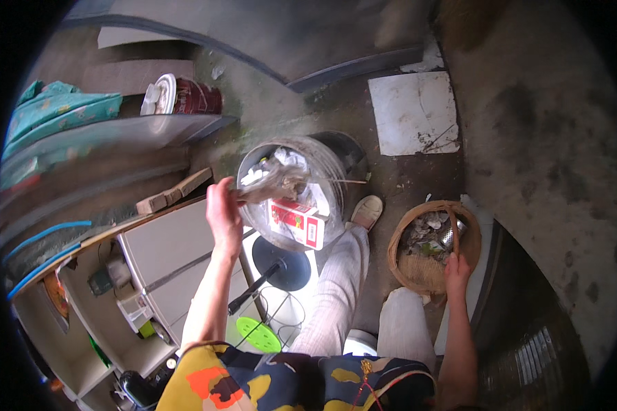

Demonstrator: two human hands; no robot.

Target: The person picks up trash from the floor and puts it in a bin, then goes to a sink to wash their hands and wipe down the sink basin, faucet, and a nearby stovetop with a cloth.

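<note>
My left hand [224,218] is at the left side of a round bin [337,205], gripping a blurred grey-brown thing [270,187] that reaches across the bin's mouth. I cannot tell its material. Inside the bin lie a red-and-white carton [297,222], which bears writing, and crumpled white waste [290,156]. A thin stick [342,181] juts out to the right. My right hand [457,272] is closed around the arched handle of a woven basket [411,276]. Dry leaf-like scraps [420,228] and a perforated metal cylinder [451,235] are in the basket.
A white square board [415,114] lies on the floor ahead. To the left are a dark red tub [198,96], teal patterned cloth [64,113] and wooden blocks [175,192]. An open shelf unit [90,318] and a round black base with a rod [282,264] are nearer me.
</note>
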